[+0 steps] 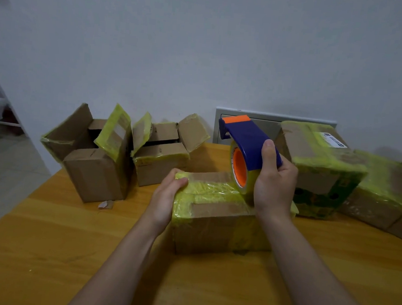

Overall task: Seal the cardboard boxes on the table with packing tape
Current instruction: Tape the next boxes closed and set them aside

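Observation:
A closed cardboard box [216, 225] with yellowish tape across its top stands in the middle of the wooden table [43, 248]. My left hand [165, 197] grips its upper left edge, thumb on top. My right hand [273, 182] holds a blue tape dispenser [246, 141] with an orange core and a roll of clear yellow tape, set on the box's top right part. Two open boxes stand at the back left, one larger [93, 168] and one smaller [161, 158], flaps up.
Taped boxes are stacked at the back right, one with a white label [320, 157] and a lower one [379, 195]. A small scrap of cardboard [105, 204] lies on the table by the open box. A grey wall [203, 44] rises behind the table.

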